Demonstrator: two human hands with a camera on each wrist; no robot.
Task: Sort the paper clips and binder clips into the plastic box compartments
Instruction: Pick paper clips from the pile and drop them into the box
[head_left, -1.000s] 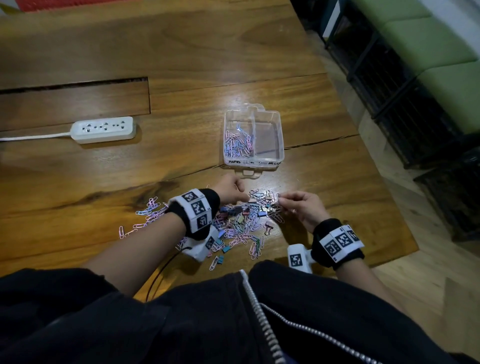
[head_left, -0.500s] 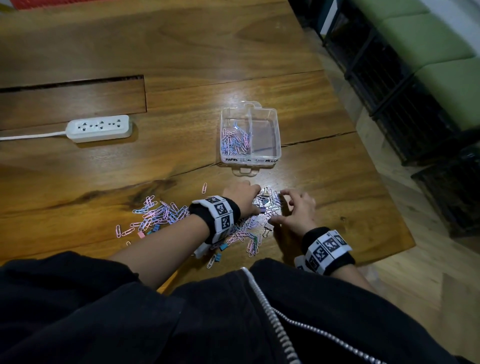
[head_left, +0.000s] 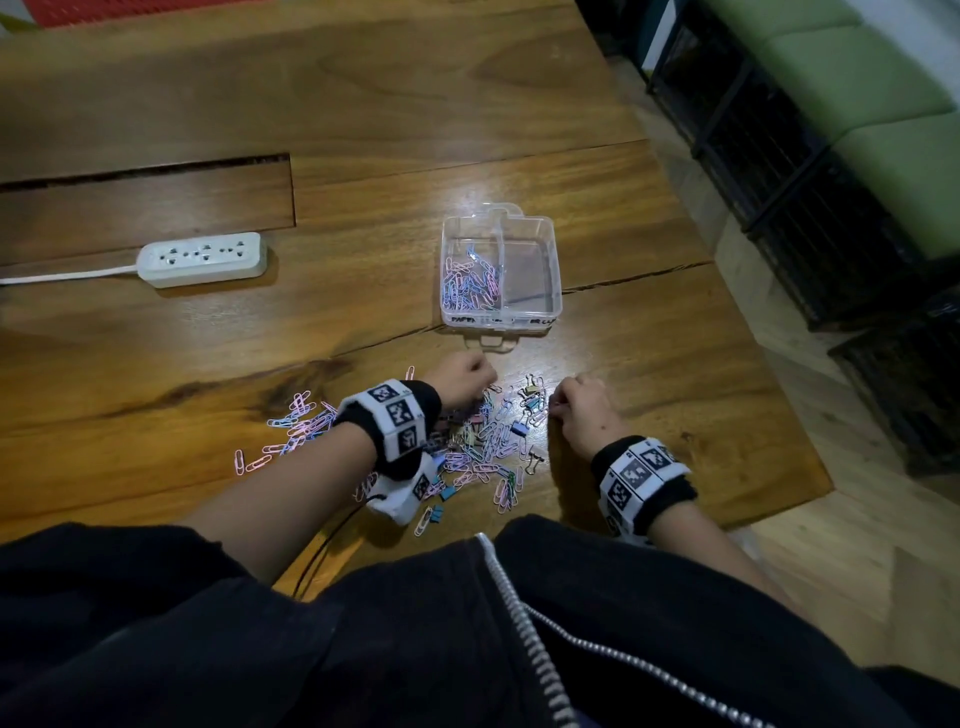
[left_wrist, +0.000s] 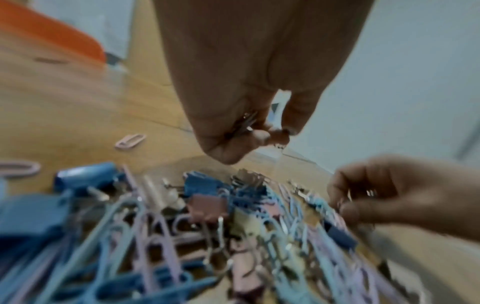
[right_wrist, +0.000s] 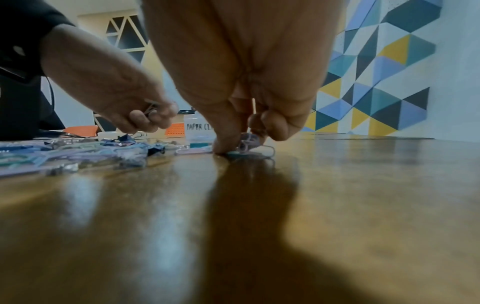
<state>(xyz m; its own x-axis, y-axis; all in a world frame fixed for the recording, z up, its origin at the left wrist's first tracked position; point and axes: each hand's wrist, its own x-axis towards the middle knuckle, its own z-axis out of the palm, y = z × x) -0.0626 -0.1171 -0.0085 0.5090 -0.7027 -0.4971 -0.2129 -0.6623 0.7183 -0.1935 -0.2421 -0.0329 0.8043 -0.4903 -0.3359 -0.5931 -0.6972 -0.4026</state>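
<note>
A clear plastic box (head_left: 555, 270) stands on the wooden table with pastel paper clips (head_left: 470, 283) in its left compartment; the right one looks bare. A mixed pile of paper clips and binder clips (head_left: 493, 441) lies in front of it. My left hand (head_left: 485, 376) hovers at the pile's far edge, fingers curled round small silver-wired clips (left_wrist: 246, 124). My right hand (head_left: 556, 408) is at the pile's right edge, where thumb and fingers pinch purple paper clips (right_wrist: 246, 142) against the table.
A white power strip (head_left: 202, 259) with its cord lies far left. More paper clips (head_left: 296, 421) are scattered left of my left wrist. The table's right edge (head_left: 779, 374) drops to the floor, with black crates and a green bench beyond.
My right hand's fingers, stretched out a second ago, have curled into a pinch at the pile's edge. The left hand has closed round clips and stays near the box handle.
</note>
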